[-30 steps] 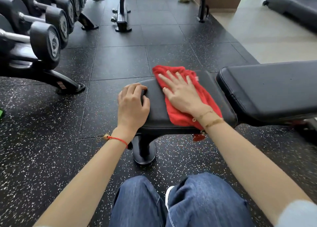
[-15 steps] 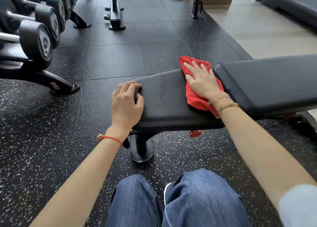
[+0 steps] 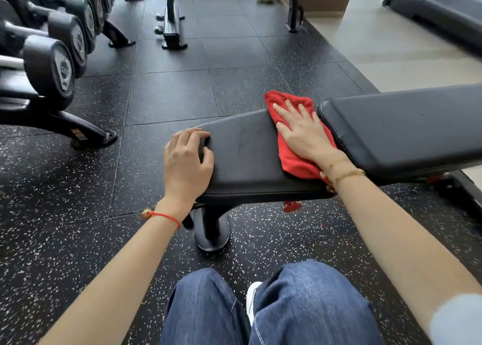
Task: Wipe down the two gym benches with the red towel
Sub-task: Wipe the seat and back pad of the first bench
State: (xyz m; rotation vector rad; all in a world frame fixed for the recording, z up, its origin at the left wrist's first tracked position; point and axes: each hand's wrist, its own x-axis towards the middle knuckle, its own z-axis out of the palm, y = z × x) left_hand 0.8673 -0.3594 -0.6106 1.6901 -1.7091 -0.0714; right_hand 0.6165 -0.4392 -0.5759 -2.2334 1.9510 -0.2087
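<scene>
On the black seat pad [image 3: 247,156] of the near gym bench, the right hand [image 3: 302,133] is pressing the red towel [image 3: 292,159] flat, its fingers [image 3: 288,109] straight and slightly spread. The towel is lying at the pad's right end, just beside the backrest pad [image 3: 407,128]. The left hand [image 3: 186,159] is resting on the seat's left end, fingers curling over its edge. A second bench [image 3: 173,18] is standing farther back, dumbbells [image 3: 52,65] racked at left.
</scene>
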